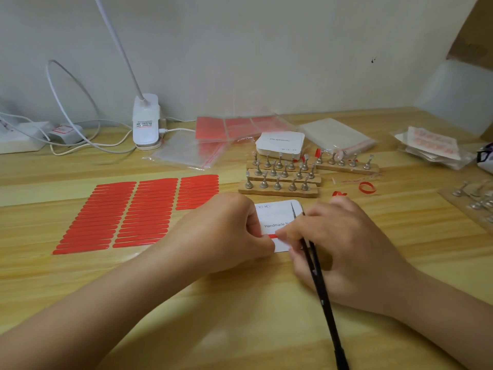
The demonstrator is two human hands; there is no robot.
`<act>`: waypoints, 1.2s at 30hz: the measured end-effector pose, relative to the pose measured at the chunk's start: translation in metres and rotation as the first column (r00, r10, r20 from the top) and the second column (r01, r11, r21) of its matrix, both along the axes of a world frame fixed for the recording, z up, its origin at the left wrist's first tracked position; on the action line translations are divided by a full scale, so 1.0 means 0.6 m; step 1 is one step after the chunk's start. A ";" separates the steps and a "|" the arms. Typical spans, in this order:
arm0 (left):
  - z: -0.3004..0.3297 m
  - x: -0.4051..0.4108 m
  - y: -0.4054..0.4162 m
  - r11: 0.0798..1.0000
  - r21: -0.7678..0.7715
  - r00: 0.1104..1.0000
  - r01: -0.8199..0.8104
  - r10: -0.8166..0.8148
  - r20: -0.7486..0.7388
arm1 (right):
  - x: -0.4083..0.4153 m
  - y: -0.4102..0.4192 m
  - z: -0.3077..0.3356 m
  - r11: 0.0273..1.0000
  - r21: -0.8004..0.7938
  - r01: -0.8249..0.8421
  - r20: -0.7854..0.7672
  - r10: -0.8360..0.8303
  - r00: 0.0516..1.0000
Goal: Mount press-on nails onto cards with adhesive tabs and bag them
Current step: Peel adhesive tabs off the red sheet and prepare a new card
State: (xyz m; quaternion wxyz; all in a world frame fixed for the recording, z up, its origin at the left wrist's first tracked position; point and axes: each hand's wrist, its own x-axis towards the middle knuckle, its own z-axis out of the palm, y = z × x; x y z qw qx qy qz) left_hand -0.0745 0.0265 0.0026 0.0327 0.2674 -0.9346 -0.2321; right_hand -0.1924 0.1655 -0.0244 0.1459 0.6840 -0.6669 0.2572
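A white card [278, 217] printed "Handmade Nail" lies on the wooden table [240, 303] in front of me. A thin red adhesive tab [272, 236] crosses its lower part. My left hand [229, 231] pinches the left end of that tab at the card's edge. My right hand [344, 247] presses fingertips on the tab's right side while holding black tweezers [317, 271], whose tips point up over the card. A sheet of red adhesive tabs [133, 212] lies to the left. Press-on nails on metal stands in wooden strips [280, 177] stand behind the card.
A stack of blank cards [280, 142], clear zip bags [192, 153] and red tab sheets [234, 126] lie at the back. Bagged finished sets [429, 145] sit far right, more stands [474, 201] at the right edge. A white lamp [146, 124] and cables [66, 113] stand back left. Peeled red liners [366, 187] lie nearby.
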 end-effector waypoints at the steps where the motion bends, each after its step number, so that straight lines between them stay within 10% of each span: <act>1: -0.001 0.000 0.000 1.000 -0.002 1.000 0.001 -0.001 -0.003 | -0.002 0.000 -0.001 1.000 -0.004 0.008 0.003 -0.008 1.000; 20: 0.009 0.010 0.006 0.998 -0.064 1.000 -0.007 0.009 0.029 | -0.027 0.010 0.001 0.990 -0.140 0.033 -0.146 -0.054 0.988; 36: -0.014 0.018 0.032 0.873 -0.372 0.911 0.315 -0.388 -0.141 | -0.030 0.010 -0.001 0.993 -0.114 0.029 -0.113 -0.042 0.993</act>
